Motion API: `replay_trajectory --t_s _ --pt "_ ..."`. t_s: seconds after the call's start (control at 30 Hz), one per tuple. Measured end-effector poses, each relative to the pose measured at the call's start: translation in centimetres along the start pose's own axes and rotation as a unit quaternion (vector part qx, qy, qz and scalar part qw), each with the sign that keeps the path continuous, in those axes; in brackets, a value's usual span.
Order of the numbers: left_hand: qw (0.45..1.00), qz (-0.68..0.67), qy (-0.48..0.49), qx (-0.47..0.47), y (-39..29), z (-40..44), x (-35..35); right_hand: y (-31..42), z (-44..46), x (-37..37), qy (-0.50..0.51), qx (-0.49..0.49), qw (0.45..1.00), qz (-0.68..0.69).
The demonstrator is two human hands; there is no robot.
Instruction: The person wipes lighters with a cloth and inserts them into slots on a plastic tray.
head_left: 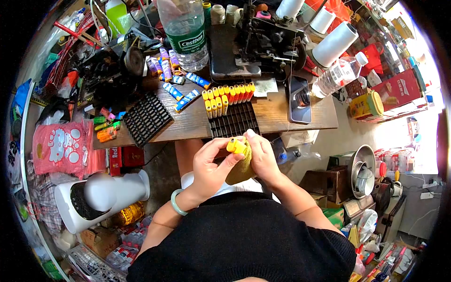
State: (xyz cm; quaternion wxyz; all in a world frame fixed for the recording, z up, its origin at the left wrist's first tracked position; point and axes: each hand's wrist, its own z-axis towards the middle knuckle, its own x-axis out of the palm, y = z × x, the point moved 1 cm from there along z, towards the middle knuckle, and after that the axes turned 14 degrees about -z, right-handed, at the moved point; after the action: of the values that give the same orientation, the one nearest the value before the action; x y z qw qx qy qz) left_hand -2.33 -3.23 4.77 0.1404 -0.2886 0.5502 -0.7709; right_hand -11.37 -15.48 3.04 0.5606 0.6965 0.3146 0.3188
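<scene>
Between the thumb and fingers of my left hand (209, 162) is a yellow lighter (235, 146), its top end facing up. My right hand (265, 157) grips an olive-green cloth (240, 173) that lies against the lighter and hangs below it. Just beyond my hands, a black gridded tray (234, 123) sits at the table's near edge. Yellow and orange-red lighters (228, 96) stand upright in its far rows, while the near cells show bare. To the left lies a second black gridded tray (147, 120).
Blue and purple lighters (181, 94) lie loose on the wooden table (275, 115). A large water bottle (185, 40) and a black sewing machine (263, 47) stand behind. On the right are a phone (299, 99) and a tilted bottle (338, 75). Brighter coloured lighters (107, 131) lie at left.
</scene>
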Motion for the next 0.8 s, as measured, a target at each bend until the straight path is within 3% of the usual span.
replay_trajectory --t_s 0.1,0.27,0.33,0.37,0.5,0.63,0.8 --pt "0.997 -0.053 -0.041 -0.032 0.5 -0.2 -0.2 -1.4 0.9 -1.0 -0.033 -0.119 0.971 -0.204" --pt "0.998 0.023 -0.051 0.031 0.0 0.3 -0.6 0.0 0.7 -1.0 -0.067 -0.138 0.961 -0.232" --pt "0.995 0.078 -0.044 0.032 -0.5 0.5 -0.5 0.6 0.2 -0.4 -0.139 -0.201 0.937 -0.251" --pt "0.994 0.086 -0.058 0.031 -0.5 0.6 -0.3 0.7 0.0 -0.7 -0.116 -0.212 0.931 -0.273" --pt "0.99 0.095 -0.09 0.042 0.0 0.9 -0.3 0.2 0.3 -0.9 -0.11 -0.343 0.841 -0.404" --pt "0.981 0.14 -0.117 0.061 0.5 1.6 -0.5 0.8 0.2 -0.9 -0.099 -0.384 0.774 -0.494" --pt "0.985 0.148 -0.076 0.053 0.5 2.2 -0.3 1.1 0.6 -0.9 -0.114 -0.374 0.776 -0.496"
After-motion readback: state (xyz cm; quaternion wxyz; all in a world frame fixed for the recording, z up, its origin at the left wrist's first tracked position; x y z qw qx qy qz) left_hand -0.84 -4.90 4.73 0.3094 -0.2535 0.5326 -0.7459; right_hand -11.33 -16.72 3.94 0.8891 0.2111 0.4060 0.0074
